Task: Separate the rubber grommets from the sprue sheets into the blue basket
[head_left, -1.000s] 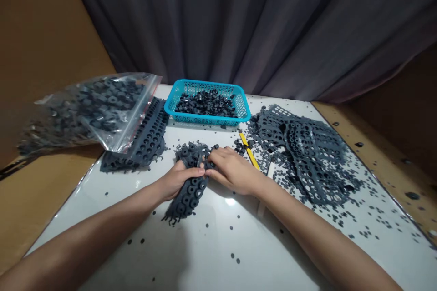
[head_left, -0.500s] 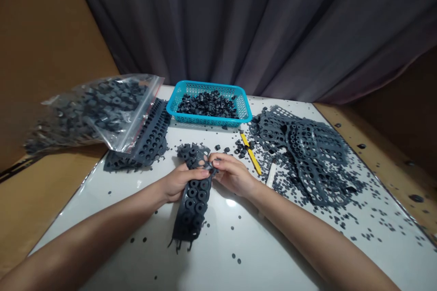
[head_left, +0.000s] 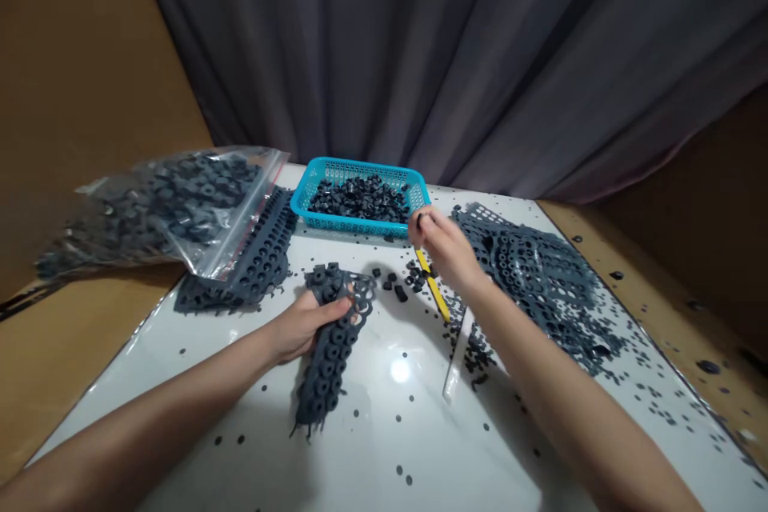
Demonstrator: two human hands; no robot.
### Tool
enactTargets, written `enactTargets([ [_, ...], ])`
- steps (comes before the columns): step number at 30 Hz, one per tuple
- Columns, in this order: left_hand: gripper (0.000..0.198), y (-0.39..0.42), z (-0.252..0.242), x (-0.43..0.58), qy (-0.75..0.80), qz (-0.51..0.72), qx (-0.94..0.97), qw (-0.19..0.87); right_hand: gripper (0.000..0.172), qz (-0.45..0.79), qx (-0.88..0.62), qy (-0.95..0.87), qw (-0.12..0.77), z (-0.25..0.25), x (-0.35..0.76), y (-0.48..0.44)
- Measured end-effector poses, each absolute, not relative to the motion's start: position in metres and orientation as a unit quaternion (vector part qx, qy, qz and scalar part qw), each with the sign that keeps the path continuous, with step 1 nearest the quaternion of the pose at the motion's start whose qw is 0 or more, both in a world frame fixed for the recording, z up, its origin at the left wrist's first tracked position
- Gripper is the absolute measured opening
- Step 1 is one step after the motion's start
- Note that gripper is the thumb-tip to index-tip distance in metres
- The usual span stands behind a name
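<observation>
Here the left hand (head_left: 298, 326) lies low on the white table (head_left: 390, 440), its fingers curled around the upper part of a dark grey rubber strip (head_left: 327, 364). The strip is studded with moulded rings and runs from the hand toward the near edge, its lower end resting on the tabletop. Its top portion shows bare round holes.

The right hand (head_left: 449, 250) is raised just beside the right front corner of a turquoise mesh basket (head_left: 345, 224). Its thumb and forefinger are pinched on a small black ring (head_left: 421, 218). The basket holds a heap of similar loose rings (head_left: 360, 198).

Between the two hands a few separated rings (head_left: 397, 288) lie scattered on the table. A yellow-handled tool (head_left: 438, 300) lies below the right hand, with a pale flat stick (head_left: 454, 356) near it under the forearm. To the right, a tangled pile of perforated rubber sheets (head_left: 540, 276) spreads across the table, surrounded by small dark specks. To the left, a clear zip bag (head_left: 174, 204) of grey parts rests partly on a stack of unworked strips (head_left: 258, 260). A grey curtain (head_left: 450, 56) hangs behind.
</observation>
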State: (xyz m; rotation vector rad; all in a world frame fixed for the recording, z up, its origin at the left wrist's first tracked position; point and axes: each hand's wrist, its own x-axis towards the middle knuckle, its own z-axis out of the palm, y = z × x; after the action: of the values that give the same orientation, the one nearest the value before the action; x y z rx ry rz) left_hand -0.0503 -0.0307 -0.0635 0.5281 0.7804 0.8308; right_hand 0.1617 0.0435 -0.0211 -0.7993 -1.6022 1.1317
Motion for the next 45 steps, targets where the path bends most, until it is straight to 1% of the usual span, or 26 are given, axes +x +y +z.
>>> enactTargets([
  [2,0.035,-0.028,-0.07,-0.051,0.389,0.386,0.272,0.791,0.021,0.302,-0.435,-0.727,0.436,-0.02,0.183,0.079],
  [4,0.03,-0.025,-0.078,-0.053,0.401,0.383,0.294,0.779,0.019,0.158,-0.496,-0.779,0.35,-0.021,0.196,0.111],
  [5,0.027,-0.023,-0.081,-0.054,0.403,0.381,0.302,0.775,0.019,0.113,-0.509,-0.799,0.3,-0.023,0.199,0.123],
  [8,0.024,-0.021,-0.089,-0.058,0.411,0.383,0.313,0.765,0.025,0.057,-0.531,-0.83,0.162,-0.029,0.194,0.145],
  [10,0.025,-0.02,-0.091,-0.06,0.402,0.388,0.319,0.766,0.034,0.048,-0.541,-0.832,0.11,-0.033,0.187,0.15],
  [13,0.032,-0.02,-0.091,-0.061,0.387,0.398,0.318,0.769,0.042,0.039,-0.546,-0.831,0.095,-0.033,0.181,0.151],
  [15,0.036,-0.02,-0.089,-0.06,0.384,0.402,0.31,0.771,0.037,0.028,-0.539,-0.833,0.124,-0.029,0.177,0.146],
  [17,0.036,-0.02,-0.089,-0.059,0.385,0.406,0.303,0.771,0.027,0.019,-0.506,-0.843,0.182,-0.023,0.17,0.13],
  [19,0.03,-0.02,-0.089,-0.058,0.39,0.41,0.301,0.767,0.023,0.044,-0.441,-0.866,0.233,-0.017,0.16,0.102],
  [20,0.028,-0.02,-0.089,-0.057,0.39,0.413,0.304,0.765,0.024,0.084,-0.396,-0.883,0.239,-0.016,0.153,0.085],
  [22,0.026,-0.022,-0.089,-0.056,0.383,0.421,0.315,0.76,0.025,0.167,-0.324,-0.91,0.199,-0.016,0.141,0.049],
  [23,0.025,-0.022,-0.089,-0.056,0.377,0.423,0.322,0.758,0.027,0.182,-0.309,-0.917,0.177,-0.017,0.136,0.032],
  [25,0.026,-0.024,-0.089,-0.056,0.37,0.421,0.338,0.756,0.029,0.196,-0.31,-0.917,0.159,-0.023,0.129,0.008],
  [27,0.023,-0.025,-0.09,-0.056,0.372,0.408,0.356,0.754,0.03,0.224,-0.315,-0.908,0.159,-0.028,0.127,-0.003],
  [29,0.023,-0.026,-0.09,-0.057,0.377,0.399,0.373,0.748,0.03,0.279,-0.31,-0.893,0.168,-0.033,0.127,-0.004],
  [32,0.024,-0.027,-0.09,-0.056,0.381,0.396,0.396,0.736,0.035,0.398,-0.305,-0.844,0.192,-0.038,0.128,-0.002],
  [36,0.027,-0.03,-0.08,-0.05,0.4,0.399,0.37,0.738,0.04,0.612,-0.292,-0.693,0.244,-0.05,0.121,-0.005],
  [39,0.03,-0.033,-0.069,-0.047,0.39,0.399,0.309,0.77,0.035,0.717,-0.263,-0.565,0.312,-0.062,0.115,-0.008],
  [42,0.029,-0.033,-0.064,-0.049,0.377,0.402,0.258,0.794,0.036,0.759,-0.232,-0.465,0.392,-0.068,0.117,-0.006],
  [45,0.027,-0.032,-0.067,-0.053,0.382,0.415,0.24,0.79,0.038,0.734,-0.22,-0.447,0.461,-0.061,0.129,0.004],
])
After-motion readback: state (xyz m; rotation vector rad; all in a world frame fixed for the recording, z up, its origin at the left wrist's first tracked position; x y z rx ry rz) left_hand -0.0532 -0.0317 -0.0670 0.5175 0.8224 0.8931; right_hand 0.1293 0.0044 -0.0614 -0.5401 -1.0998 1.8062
